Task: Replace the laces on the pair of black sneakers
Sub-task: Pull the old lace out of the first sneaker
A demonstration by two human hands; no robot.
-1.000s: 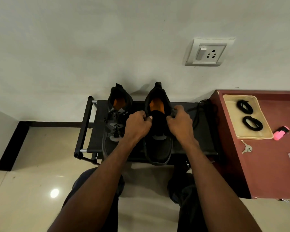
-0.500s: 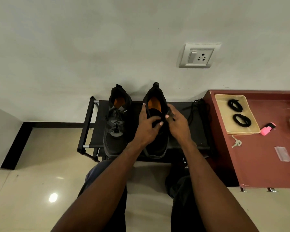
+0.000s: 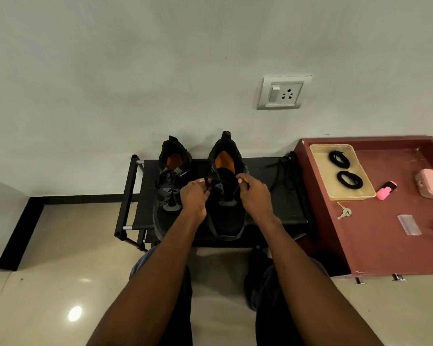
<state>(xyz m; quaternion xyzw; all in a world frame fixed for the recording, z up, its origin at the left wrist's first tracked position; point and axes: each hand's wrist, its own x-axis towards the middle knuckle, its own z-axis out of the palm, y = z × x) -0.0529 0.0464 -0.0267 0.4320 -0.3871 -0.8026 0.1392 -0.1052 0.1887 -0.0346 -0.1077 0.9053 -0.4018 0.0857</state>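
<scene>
On black shoe rack (image 3: 273, 196) by wall: right sneaker (image 3: 226, 196). Left hand (image 3: 194, 198) and right hand (image 3: 254, 193) each pinch black lace (image 3: 216, 182) ends near tongue. Lace soft, limp, light; best pinched near tips.

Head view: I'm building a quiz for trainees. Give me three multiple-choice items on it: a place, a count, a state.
1. Where is the tray?
A. on the red table
B. on the floor
C. on the rack

2. How many lace coils lie in the tray?
A. one
B. two
C. four

3. What are the hands doing?
A. resting on the knees
B. holding the keys
C. pinching the lace at the right sneaker

Key:
1 A: it sits on the red table.
2 B: two coils show.
3 C: left hand and right hand pinch the lace over the right sneaker.
</scene>
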